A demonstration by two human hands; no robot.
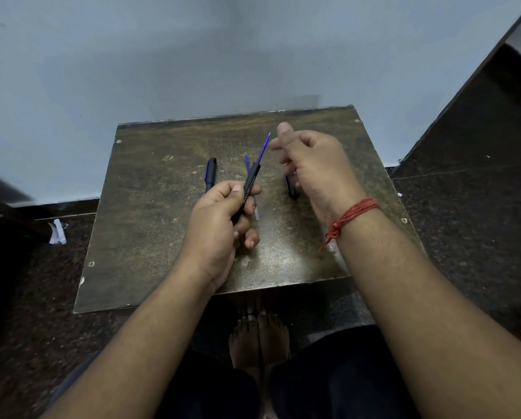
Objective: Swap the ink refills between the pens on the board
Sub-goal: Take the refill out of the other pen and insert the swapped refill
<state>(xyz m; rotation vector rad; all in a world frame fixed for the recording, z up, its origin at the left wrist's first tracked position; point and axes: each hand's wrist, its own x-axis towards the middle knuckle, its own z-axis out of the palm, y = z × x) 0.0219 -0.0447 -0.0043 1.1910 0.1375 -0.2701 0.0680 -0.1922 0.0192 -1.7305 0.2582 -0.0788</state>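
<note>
We see a worn brown wooden board (168, 237) lying on a dark speckled floor (465, 237), its far edge against a pale blue wall (162, 55). The left hand (219, 225) is held above the middle of the board, its fingers and thumb curled round a black pen barrel (248, 189) that tilts up and away to the right. A blue ink refill (263, 148) sticks out of the barrel's upper end, its fine tip pointing toward the far edge of the board.

The right hand (310, 164) hovers just right of that tip, apart from it, with the thumb raised and the fingers curled inward. The fingers are blurred, and we cannot tell whether they hold anything. Just below that hand a short dark pen part (291, 186) shows, and we cannot tell whether it lies on the board or is held. A red thread bracelet (348, 217) is tied round the right wrist.

A second blue refill (247, 164) lies on the board behind the held barrel, partly hidden by it and the left fingers. Another black pen (210, 173) lies on the board to the left, well apart from both hands.

Bare feet (259, 337) show below the board's near edge, and crumpled white paper (58, 232) lies on the floor to the left.
</note>
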